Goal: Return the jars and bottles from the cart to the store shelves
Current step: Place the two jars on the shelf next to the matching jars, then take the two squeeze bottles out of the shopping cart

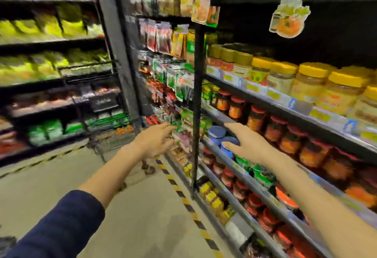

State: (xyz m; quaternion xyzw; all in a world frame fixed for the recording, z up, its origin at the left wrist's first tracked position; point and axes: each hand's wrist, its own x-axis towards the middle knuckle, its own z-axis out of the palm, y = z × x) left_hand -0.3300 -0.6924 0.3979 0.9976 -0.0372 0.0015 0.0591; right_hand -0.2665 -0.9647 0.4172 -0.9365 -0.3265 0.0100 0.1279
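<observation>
Right hand (248,145): fingers spread, empty, at blue-lidded jars (216,132) standing upright on shelf (263,194). Left hand (155,141): spread, empty, nearer the cart (111,139), which lies ahead-left; its contents are blurred.

Yellow lids (315,69); red-capped jars (257,118); blue lids (216,132); navy sleeve (61,225); black-yellow striped floor tape (190,208).

Two blue-lidded jars (216,133) are stood upright at the left end of the store shelves (273,94), below rows of red-lidded jars (255,117) and yellow-lidded jars (313,82). The wire cart (114,138) is blurred.
</observation>
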